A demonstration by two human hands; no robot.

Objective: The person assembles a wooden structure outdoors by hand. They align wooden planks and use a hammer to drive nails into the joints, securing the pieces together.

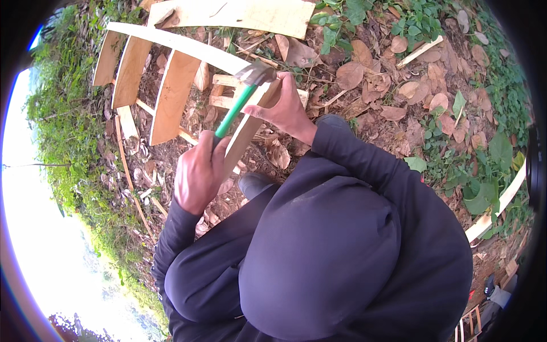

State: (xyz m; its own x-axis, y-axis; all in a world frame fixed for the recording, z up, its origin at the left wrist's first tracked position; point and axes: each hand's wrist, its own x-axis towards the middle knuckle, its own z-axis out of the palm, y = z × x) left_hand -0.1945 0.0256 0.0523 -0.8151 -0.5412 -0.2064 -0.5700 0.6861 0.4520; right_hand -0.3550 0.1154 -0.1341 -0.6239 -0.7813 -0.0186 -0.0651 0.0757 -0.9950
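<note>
My left hand (pixel 196 171) is wrapped round the green and black handle of a hammer (pixel 235 111). The hammer's metal head lies over the corner where a long pale wooden strip (pixel 176 43) meets the top of a wooden board (pixel 246 132). My right hand (pixel 288 111) grips that board near its upper end, thumb on one side and fingers on the other. Further left, several flat wooden slats (pixel 174 97) stand out from the strip like teeth. Whether a nail sits under the hammer head cannot be seen.
A wide pale plank (pixel 245 16) lies at the far side. Short wood pieces (pixel 225 91) rest beyond the board, among dry leaves (pixel 393 113). Green plants (pixel 493 182) grow on the right, beside a pale strip of wood (pixel 496 208). My shoe (pixel 254 185) is near the board's lower end.
</note>
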